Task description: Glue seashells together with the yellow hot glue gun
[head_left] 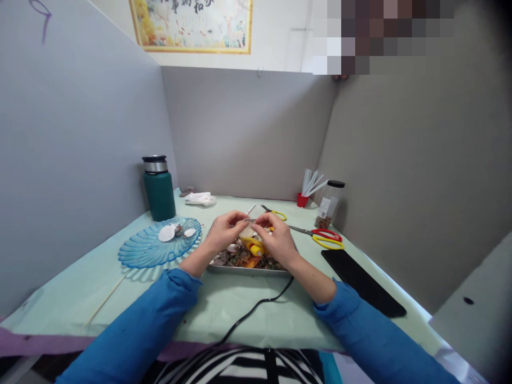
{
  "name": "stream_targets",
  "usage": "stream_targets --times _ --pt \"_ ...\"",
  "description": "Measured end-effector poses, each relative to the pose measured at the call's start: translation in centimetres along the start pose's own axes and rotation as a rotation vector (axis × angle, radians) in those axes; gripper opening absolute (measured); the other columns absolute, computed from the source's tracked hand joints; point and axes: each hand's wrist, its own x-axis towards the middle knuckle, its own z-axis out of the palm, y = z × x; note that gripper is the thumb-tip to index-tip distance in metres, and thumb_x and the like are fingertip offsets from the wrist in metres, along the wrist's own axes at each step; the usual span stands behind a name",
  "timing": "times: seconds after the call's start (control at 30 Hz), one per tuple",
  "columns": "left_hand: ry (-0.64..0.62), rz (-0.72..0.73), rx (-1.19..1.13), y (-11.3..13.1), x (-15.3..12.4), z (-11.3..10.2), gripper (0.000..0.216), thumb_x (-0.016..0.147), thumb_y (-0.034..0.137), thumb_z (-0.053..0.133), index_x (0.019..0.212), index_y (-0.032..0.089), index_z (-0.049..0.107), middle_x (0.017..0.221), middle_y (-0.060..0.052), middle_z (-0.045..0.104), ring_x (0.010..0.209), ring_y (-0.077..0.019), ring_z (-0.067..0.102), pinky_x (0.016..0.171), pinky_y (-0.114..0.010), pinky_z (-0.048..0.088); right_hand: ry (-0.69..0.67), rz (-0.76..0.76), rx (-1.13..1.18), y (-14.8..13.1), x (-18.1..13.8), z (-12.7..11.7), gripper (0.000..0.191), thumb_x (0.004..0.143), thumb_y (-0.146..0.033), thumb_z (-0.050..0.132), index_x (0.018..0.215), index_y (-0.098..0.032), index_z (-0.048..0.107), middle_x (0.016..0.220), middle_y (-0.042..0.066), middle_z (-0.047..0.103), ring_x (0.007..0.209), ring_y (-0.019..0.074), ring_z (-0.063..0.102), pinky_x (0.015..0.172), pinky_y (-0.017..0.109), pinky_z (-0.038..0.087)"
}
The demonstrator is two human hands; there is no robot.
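Both hands meet above a metal tray full of shells and small bits. My left hand pinches a small pale piece, perhaps a shell, at its fingertips. My right hand is closed in a pinch on the same spot, holding a thin metal tool that points left. What exactly sits between the fingers is too small to name. A yellow glue gun lies in the tray under the hands, its black cord running toward me.
A blue glass shell-shaped plate with white shells lies left, a green flask behind it. Red-and-yellow scissors, a black phone, a jar and a red cup of sticks stand right. Grey partitions wall the desk.
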Motion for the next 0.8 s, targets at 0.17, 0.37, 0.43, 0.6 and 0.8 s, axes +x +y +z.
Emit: stream_targets --times 0.17,0.37,0.43,0.6,0.8 --pt "-0.041 0.012 -0.125 -0.18 0.06 0.07 0.022 0.079 0.034 0.059 0.087 0.014 0.06 0.077 -0.003 0.062 0.069 -0.0127 0.056 0.063 -0.023 0.044 -0.01 0.004 0.007 -0.1 0.01 -0.07 0.009 0.083 -0.025 0.056 0.077 -0.018 0.057 0.075 0.002 0.061 0.071 0.0155 0.056 0.07 0.027 0.044" --pt "-0.107 -0.035 -0.142 0.21 -0.18 0.06 0.026 0.081 0.037 0.056 0.094 0.014 0.058 0.07 -0.001 0.061 0.059 -0.0114 0.053 0.054 -0.021 0.04 -0.016 0.012 0.012 0.21 -0.01 -0.03 0.009 0.082 -0.025 0.057 0.075 -0.019 0.058 0.074 0.002 0.061 0.071 0.0162 0.057 0.07 0.028 0.044" --pt "-0.125 -0.056 -0.117 0.25 -0.21 0.0 0.028 0.08 0.038 0.056 0.093 0.014 0.061 0.072 -0.002 0.063 0.06 -0.0119 0.054 0.054 -0.021 0.04 -0.019 0.02 0.011 0.25 -0.03 -0.04 0.009 0.082 -0.024 0.058 0.075 -0.019 0.058 0.074 0.002 0.061 0.071 0.0161 0.057 0.069 0.028 0.044" --pt "-0.128 -0.037 -0.106 0.17 -0.14 -0.19 0.028 0.079 0.039 0.056 0.088 0.014 0.063 0.073 -0.003 0.065 0.062 -0.0125 0.055 0.056 -0.021 0.041 -0.034 0.02 -0.005 0.19 -0.09 -0.05 0.009 0.082 -0.024 0.059 0.074 -0.018 0.059 0.072 0.002 0.061 0.07 0.0159 0.056 0.068 0.028 0.043" --pt "-0.131 -0.04 -0.07 0.38 -0.15 -0.34 0.028 0.079 0.039 0.056 0.087 0.013 0.064 0.074 -0.003 0.064 0.062 -0.0125 0.054 0.056 -0.022 0.04 -0.053 0.015 -0.025 0.14 -0.13 -0.07 0.01 0.082 -0.024 0.059 0.074 -0.018 0.059 0.072 0.002 0.061 0.069 0.0155 0.056 0.067 0.027 0.042"
